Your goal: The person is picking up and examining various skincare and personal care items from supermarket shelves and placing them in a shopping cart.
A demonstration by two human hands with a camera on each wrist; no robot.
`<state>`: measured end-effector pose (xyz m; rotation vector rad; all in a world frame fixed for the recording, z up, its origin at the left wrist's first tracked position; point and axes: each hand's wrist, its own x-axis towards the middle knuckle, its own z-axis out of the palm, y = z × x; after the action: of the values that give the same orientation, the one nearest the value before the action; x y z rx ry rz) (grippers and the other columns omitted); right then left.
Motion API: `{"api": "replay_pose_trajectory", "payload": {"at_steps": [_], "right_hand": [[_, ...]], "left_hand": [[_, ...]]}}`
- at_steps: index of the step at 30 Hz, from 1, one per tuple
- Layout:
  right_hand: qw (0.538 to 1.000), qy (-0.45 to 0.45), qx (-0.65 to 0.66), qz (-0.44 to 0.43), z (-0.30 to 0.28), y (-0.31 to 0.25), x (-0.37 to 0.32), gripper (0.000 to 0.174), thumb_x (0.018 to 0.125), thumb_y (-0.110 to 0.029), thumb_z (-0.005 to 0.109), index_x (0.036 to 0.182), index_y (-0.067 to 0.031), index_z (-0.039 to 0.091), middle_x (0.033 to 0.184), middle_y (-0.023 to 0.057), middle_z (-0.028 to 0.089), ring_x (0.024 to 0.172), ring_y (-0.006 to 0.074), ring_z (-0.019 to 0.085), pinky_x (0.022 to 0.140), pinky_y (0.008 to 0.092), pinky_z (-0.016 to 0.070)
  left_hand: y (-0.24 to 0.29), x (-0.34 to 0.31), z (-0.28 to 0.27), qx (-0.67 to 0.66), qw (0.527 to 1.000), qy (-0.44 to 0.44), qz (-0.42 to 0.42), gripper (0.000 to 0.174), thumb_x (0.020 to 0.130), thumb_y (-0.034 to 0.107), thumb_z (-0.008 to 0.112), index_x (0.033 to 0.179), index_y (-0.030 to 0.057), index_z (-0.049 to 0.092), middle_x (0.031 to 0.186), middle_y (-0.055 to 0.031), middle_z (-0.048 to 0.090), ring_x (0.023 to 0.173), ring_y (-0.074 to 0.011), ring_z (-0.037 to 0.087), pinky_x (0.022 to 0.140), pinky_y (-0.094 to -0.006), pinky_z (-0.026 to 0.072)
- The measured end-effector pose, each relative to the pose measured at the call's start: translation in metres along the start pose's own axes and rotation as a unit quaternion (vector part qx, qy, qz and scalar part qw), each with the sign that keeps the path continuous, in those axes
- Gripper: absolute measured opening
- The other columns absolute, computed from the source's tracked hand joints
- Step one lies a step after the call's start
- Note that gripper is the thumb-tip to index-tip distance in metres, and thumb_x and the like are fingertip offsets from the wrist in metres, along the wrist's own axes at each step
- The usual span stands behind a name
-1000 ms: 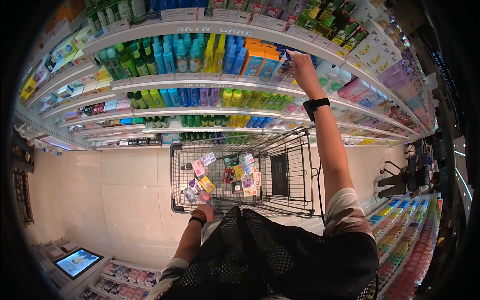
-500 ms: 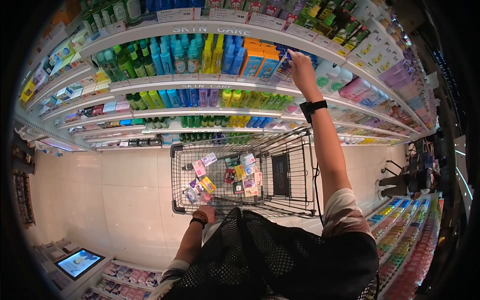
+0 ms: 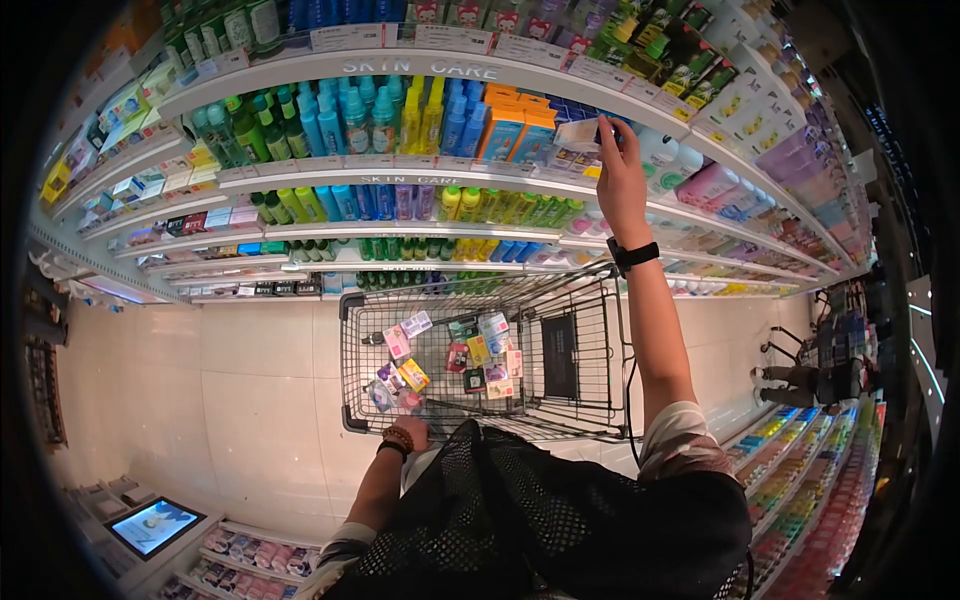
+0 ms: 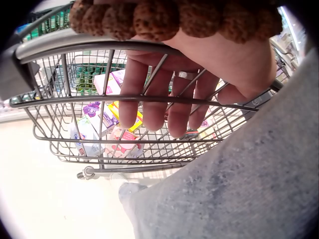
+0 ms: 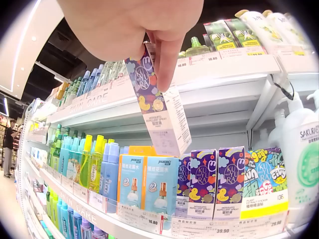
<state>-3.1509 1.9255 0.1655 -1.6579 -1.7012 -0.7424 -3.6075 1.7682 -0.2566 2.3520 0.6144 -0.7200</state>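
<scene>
In the right wrist view the right hand [image 5: 144, 30] pinches the top of a purple and white mosquito repellent box [image 5: 157, 107], which hangs tilted above the shelf front. Matching purple boxes [image 5: 203, 177] stand below it, beside orange and blue boxes [image 5: 160, 184]. The head view has the right hand [image 3: 624, 190] at the shelf with the box. Low by the shopping cart [image 3: 346, 362], the left hand [image 3: 412, 430] is at its near rim. The left wrist view gives that hand [image 4: 174, 84] with fingers hanging over the wire side, the palm against the rim.
Several small boxes [image 3: 413, 374] lie in the cart basket. Shelves of bottles [image 3: 382, 122] run along the far side. A lit screen [image 3: 155, 527] and another shelf [image 3: 262, 550] stand at the lower left. A person [image 3: 800, 383] with a cart is at the right.
The right hand has drawn the box out from the shelf row and turned it; the wrist has come slightly down and nearer. The left hand stays at the cart rim.
</scene>
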Motion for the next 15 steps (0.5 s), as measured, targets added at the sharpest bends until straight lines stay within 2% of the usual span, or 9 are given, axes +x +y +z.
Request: {"api": "replay_pose_trajectory", "payload": {"at_steps": [6,11,15], "right_hand": [[0.997,-0.008,-0.031,-0.068,0.007,0.006,0.004,0.068,0.079,0.014,0.058,0.142,-0.0114,0.053,0.133,0.0156,0.053,0.097,0.0284,0.063,0.077,0.0369,0.0553],[0.992,-0.034,-0.054,-0.106,0.006,0.010,0.011,0.068,0.080,0.013,0.058,0.143,-0.0124,0.052,0.132,0.0152,0.054,0.092,0.0265,0.064,0.073,0.0357,0.0558],[0.987,-0.058,-0.073,-0.128,0.001,0.005,0.017,0.069,0.080,0.011,0.059,0.143,-0.0140,0.051,0.131,0.0146,0.055,0.087,0.0255,0.064,0.069,0.0354,0.0562]], "left_hand": [[0.004,-0.003,-0.011,0.004,1.000,-0.024,-0.013,0.037,0.080,0.045,0.062,0.099,0.0166,0.078,0.101,-0.0157,0.074,0.097,-0.0338,0.071,0.087,-0.0448,0.0565],[0.009,-0.002,-0.012,0.025,0.999,-0.037,-0.015,0.041,0.081,0.050,0.065,0.099,0.0153,0.078,0.102,-0.0153,0.074,0.099,-0.0332,0.071,0.088,-0.0445,0.0562],[0.009,-0.005,-0.016,0.012,0.999,-0.027,-0.020,0.038,0.082,0.047,0.064,0.100,0.0165,0.078,0.102,-0.0152,0.074,0.099,-0.0329,0.071,0.088,-0.0444,0.0562]]}}
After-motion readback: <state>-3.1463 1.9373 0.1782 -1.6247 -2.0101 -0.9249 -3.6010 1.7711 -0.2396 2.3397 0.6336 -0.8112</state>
